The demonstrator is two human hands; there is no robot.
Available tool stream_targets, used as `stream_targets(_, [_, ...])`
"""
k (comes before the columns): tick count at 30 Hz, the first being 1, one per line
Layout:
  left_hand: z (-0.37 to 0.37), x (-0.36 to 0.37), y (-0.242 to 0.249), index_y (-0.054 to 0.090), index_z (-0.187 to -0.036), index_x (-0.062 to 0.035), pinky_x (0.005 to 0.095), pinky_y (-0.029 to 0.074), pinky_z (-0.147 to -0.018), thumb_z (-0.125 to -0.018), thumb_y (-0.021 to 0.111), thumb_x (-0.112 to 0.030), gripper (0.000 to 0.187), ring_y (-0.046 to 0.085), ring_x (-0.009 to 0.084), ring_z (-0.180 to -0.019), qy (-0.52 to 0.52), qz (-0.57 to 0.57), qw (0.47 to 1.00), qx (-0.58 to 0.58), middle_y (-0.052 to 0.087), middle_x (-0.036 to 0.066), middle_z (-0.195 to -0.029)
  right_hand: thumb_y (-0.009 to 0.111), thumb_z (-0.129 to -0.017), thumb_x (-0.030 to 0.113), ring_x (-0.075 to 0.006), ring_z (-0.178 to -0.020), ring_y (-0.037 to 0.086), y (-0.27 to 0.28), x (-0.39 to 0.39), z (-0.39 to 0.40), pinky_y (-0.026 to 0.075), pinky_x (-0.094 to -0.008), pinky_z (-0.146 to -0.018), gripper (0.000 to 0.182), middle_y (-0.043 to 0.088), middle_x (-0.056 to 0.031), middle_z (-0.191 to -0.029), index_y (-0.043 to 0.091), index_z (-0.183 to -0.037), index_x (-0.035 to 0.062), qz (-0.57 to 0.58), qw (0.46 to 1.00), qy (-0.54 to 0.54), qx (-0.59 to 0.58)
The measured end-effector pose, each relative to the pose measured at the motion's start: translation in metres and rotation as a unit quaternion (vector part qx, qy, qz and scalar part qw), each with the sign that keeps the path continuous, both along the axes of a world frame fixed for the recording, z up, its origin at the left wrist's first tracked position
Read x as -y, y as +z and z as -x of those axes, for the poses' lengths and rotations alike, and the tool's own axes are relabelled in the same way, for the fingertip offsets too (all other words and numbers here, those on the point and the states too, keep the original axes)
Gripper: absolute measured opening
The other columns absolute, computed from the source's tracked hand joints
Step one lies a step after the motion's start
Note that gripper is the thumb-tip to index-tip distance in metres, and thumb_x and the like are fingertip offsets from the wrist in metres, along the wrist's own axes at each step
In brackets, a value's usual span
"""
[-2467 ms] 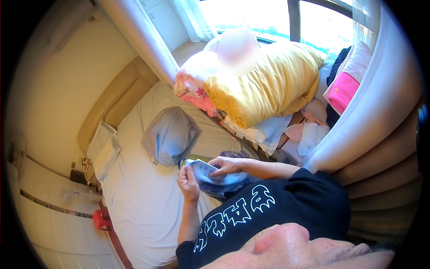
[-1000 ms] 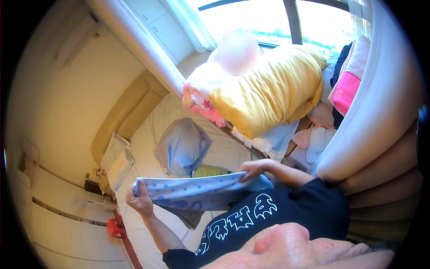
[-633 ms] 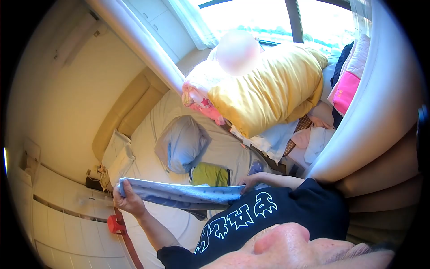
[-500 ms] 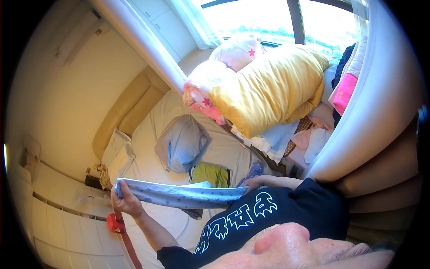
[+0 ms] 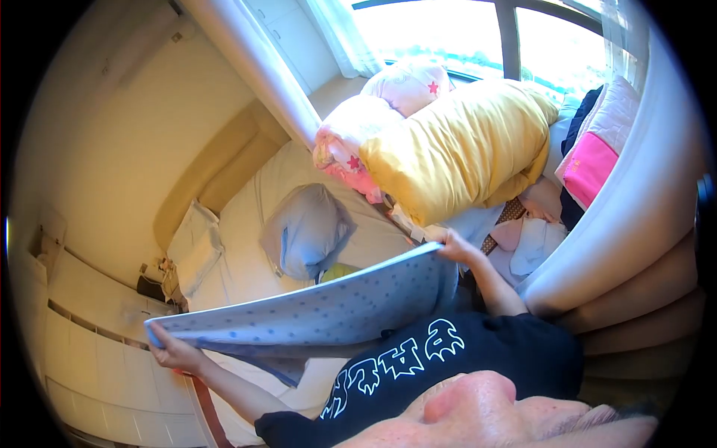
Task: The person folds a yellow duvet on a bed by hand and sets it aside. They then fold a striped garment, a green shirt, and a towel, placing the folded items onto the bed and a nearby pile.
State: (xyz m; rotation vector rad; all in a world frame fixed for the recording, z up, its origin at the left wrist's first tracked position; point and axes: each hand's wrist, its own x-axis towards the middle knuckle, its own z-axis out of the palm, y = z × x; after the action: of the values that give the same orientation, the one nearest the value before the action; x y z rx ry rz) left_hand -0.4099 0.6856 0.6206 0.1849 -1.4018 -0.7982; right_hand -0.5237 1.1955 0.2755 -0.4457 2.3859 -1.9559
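Observation:
My left hand [image 5: 176, 354] grips one upper corner of a light blue cloth [image 5: 321, 310] with darker blue spots, its fingers closed round the edge. At the other upper corner my right hand [image 5: 461, 249] pinches the same cloth. The cloth is stretched between both hands in front of my dark T-shirt [image 5: 403, 366], its top edge taut and its lower part hanging in folds. Behind it, a grey-blue pillow [image 5: 308, 228] lies on the bed [image 5: 246, 194]. A green piece of fabric [image 5: 340, 272] is mostly hidden by the cloth.
A rolled yellow quilt [image 5: 463, 149] and pink-and-white bedding [image 5: 358, 127] are piled by the window. Pink folded fabric [image 5: 591, 168] lies at the right, beside a large curtain [image 5: 627, 231]. White cabinets [image 5: 104, 373] stand at the left.
My right hand has moved up and away from my body, and my left hand outward to the left and down. The cloth has gone from a narrow strip to spread out.

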Motion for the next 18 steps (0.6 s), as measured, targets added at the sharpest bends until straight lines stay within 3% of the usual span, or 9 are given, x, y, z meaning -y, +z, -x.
stream_targets(1, [-0.006,0.012,0.007,0.064,-0.101,0.0079,0.0284,0.048,-0.074,-0.091,0.058,-0.026,0.036,0.059,0.0162,-0.08,-0.015,-0.062,0.998,0.004,0.065,0.012,-0.093,0.066,-0.078,0.013,-0.0056,-0.062,0.049,0.064,0.005,-0.019,0.042,-0.0259,-0.057,0.011,0.058,0.0014,-0.061,0.068,-0.077,0.0022,0.074,0.997,-0.001,0.039])
stream_targets(2, [-0.009,0.015,0.01,0.062,-0.105,0.0077,0.0291,0.048,-0.077,-0.091,0.058,-0.027,0.037,0.059,0.0169,-0.084,-0.029,-0.074,0.996,-0.037,0.064,0.012,-0.096,0.068,-0.078,0.021,-0.0067,-0.06,0.048,0.059,0.003,-0.009,0.041,-0.0271,-0.055,0.018,0.055,0.0003,-0.059,0.068,-0.079,0.0024,0.083,0.996,0.039,-0.001])
stream_targets(5, [-0.003,0.052,-0.007,0.06,-0.109,0.0082,0.0291,0.047,-0.082,-0.091,0.058,-0.027,0.039,0.059,0.0185,-0.092,-0.005,-0.053,0.998,-0.014,0.063,0.014,-0.105,0.072,-0.075,0.026,-0.0091,-0.06,0.045,0.038,0.008,-0.011,0.038,-0.0283,-0.054,0.024,0.052,0.0002,-0.059,0.064,-0.074,0.0037,-0.176,0.982,0.053,0.05])
stream_targets(6, [0.005,0.068,-0.021,0.06,-0.11,0.0084,0.0289,0.046,-0.084,-0.091,0.058,-0.026,0.04,0.058,0.0188,-0.095,0.021,-0.034,0.999,0.014,0.063,0.014,-0.107,0.073,-0.074,0.024,-0.0083,-0.059,0.045,0.03,0.007,-0.013,0.038,-0.0272,-0.054,0.022,0.053,0.0015,-0.059,0.065,-0.075,0.0033,-0.163,0.986,0.021,-0.024])
stream_targets(10, [0.015,0.096,-0.055,0.06,-0.112,0.007,0.0285,0.047,-0.085,-0.091,0.058,-0.025,0.038,0.06,0.021,-0.096,0.012,-0.058,0.998,0.018,0.064,0.014,-0.109,0.072,-0.075,0.019,-0.0046,-0.056,0.043,0.087,0.003,-0.025,0.037,-0.0223,-0.052,0.02,0.051,0.0047,-0.059,0.065,-0.073,0.0006,0.043,0.999,-0.033,-0.005])
stream_targets(14, [0.018,0.14,-0.081,0.06,-0.113,0.0058,0.029,0.048,-0.083,-0.091,0.058,-0.024,0.036,0.061,0.02,-0.096,0.026,-0.157,0.987,0.0,0.064,0.014,-0.109,0.074,-0.076,0.021,-0.0028,-0.055,0.038,0.136,0.005,-0.022,0.032,-0.0254,-0.047,0.025,0.042,0.006,-0.055,0.063,-0.068,-0.0003,0.029,0.998,0.04,-0.045])
stream_targets(16, [0.032,0.217,-0.129,0.064,-0.106,0.0028,0.0323,0.049,-0.082,-0.089,0.06,-0.026,0.033,0.062,0.0247,-0.096,0.156,-0.1,0.969,0.162,0.064,0.016,-0.107,0.073,-0.077,0.028,-0.006,-0.053,0.038,0.148,0.024,-0.025,0.033,-0.028,-0.047,0.032,0.042,-0.0004,-0.053,0.062,-0.069,-0.0015,-0.078,0.987,0.11,-0.089])
stream_targets(17, [0.021,0.185,-0.122,0.063,-0.102,0.0014,0.0376,0.049,-0.082,-0.085,0.061,-0.028,0.034,0.061,0.0322,-0.097,0.268,-0.088,0.878,0.387,0.063,0.02,-0.107,0.071,-0.078,0.035,-0.0103,-0.051,0.039,0.147,0.043,-0.028,0.034,-0.0312,-0.047,0.038,0.042,-0.0057,-0.052,0.062,-0.07,-0.0018,-0.1,0.984,0.102,-0.108])
stream_targets(18, [0.027,0.191,-0.153,0.06,-0.105,-0.0002,0.0424,0.048,-0.083,-0.081,0.062,-0.033,0.041,0.058,0.0383,-0.098,0.26,-0.003,0.894,0.365,0.06,0.023,-0.109,0.07,-0.079,0.037,-0.0127,-0.05,0.04,0.139,0.064,-0.028,0.036,-0.0335,-0.048,0.04,0.044,-0.0064,-0.051,0.062,-0.07,-0.0016,-0.087,0.984,0.116,-0.102])
